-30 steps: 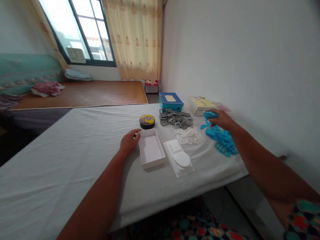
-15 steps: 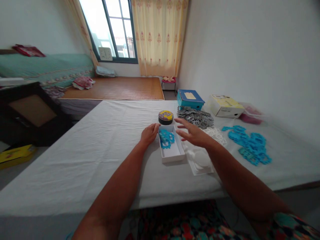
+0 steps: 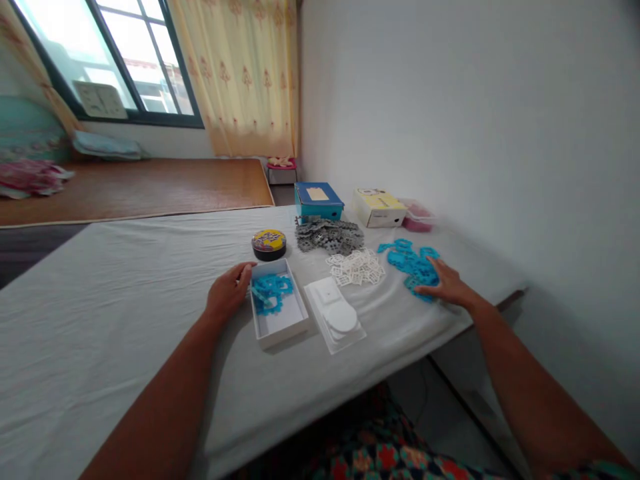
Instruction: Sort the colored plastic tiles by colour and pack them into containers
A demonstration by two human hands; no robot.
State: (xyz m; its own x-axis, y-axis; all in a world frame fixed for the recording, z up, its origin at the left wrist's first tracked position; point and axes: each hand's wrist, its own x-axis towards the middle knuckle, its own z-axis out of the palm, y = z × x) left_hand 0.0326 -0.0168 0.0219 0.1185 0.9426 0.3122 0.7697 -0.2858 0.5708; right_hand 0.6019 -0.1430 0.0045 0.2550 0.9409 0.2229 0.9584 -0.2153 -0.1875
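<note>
A shallow white box [image 3: 290, 325] lies on the white-sheeted table [image 3: 125, 287], with a small heap of blue plastic pieces [image 3: 271, 291] inside its far end. My left hand [image 3: 227, 291] rests against the box's left far corner, fingers curled on its rim. My right hand [image 3: 447, 287] lies flat, fingers spread, on the near edge of a pile of blue pieces [image 3: 410, 261] at the right of the table.
A white moulded tray [image 3: 336, 319] lies beside the box. Behind are white lattice pieces [image 3: 356, 267], grey pieces [image 3: 327, 235], a round black-and-yellow tin [image 3: 269, 243], a blue box [image 3: 318, 200], a yellow-white box [image 3: 380, 207]. The table's right edge is near the wall.
My right hand carried blue pieces from the pile into the white box, then went back right onto the pile. My left hand stayed at the box.
</note>
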